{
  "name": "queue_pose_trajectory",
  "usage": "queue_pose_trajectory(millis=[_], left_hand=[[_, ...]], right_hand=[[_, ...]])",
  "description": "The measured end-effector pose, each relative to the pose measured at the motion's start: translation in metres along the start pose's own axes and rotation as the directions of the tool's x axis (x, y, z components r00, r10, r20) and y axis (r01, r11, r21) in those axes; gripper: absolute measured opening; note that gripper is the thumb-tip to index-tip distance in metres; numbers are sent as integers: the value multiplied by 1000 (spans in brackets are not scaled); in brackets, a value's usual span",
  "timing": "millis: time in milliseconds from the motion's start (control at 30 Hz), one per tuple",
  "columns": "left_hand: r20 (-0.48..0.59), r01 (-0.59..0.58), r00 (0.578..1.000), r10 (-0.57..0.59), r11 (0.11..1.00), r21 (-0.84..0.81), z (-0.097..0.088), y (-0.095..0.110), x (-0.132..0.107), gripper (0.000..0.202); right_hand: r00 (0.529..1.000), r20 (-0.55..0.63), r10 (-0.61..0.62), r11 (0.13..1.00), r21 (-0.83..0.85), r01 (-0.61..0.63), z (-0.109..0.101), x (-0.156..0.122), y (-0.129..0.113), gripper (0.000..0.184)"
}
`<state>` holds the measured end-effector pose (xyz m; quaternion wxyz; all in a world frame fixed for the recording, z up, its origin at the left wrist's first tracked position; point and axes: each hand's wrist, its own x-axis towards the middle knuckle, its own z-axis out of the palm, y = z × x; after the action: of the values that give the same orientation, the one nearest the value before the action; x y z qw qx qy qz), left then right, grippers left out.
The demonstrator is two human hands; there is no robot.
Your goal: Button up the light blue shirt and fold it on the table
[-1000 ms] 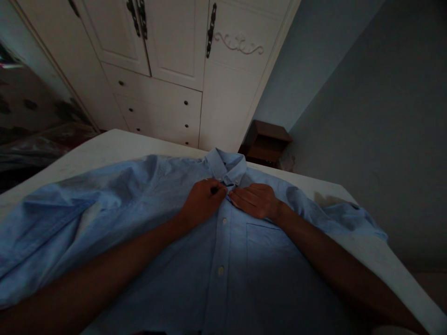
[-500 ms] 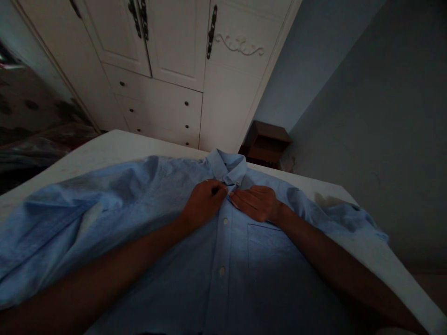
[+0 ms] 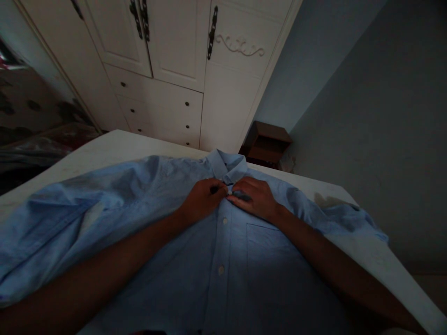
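Note:
A light blue button-up shirt (image 3: 181, 260) lies front up, its collar (image 3: 230, 167) at the far end and its sleeves spread to both sides. Just below the collar, my left hand (image 3: 204, 197) is closed in a pinch on the front placket. A small pale button (image 3: 229, 191) shows between the fingertips of both hands. My right hand (image 3: 256, 195) grips the placket from the other side, thumb and fingers around that button, with shirt cloth visible in the gap between them. Lower on the placket are another button (image 3: 225, 221) and a further one (image 3: 221, 270).
Under the shirt is a white tabletop (image 3: 132, 142). Beyond it stands a white wardrobe (image 3: 230, 102) with drawers and dark handles. A brown wooden cabinet (image 3: 268, 139) stands behind the far edge, near the grey wall (image 3: 377, 116). Dark, plastic-covered items (image 3: 45, 149) are at left.
My right hand's fingers and thumb have parted, uncovering the button between the fingertips. My left hand keeps its pinch in nearly the same place.

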<state>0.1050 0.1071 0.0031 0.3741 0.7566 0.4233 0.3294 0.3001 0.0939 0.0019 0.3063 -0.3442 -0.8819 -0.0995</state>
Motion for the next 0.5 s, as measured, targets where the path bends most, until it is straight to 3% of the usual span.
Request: queue_pose_trajectory(millis=[233, 500], left_hand=[[-38, 44, 998, -44, 999, -17, -2, 0, 1, 20], [-56, 65, 996, -69, 995, -73, -3, 2, 3, 22]], right_hand=[[960, 160, 230, 957, 141, -253, -5, 7, -17, 18], [933, 150, 327, 890, 283, -358, -12, 15, -20, 12]])
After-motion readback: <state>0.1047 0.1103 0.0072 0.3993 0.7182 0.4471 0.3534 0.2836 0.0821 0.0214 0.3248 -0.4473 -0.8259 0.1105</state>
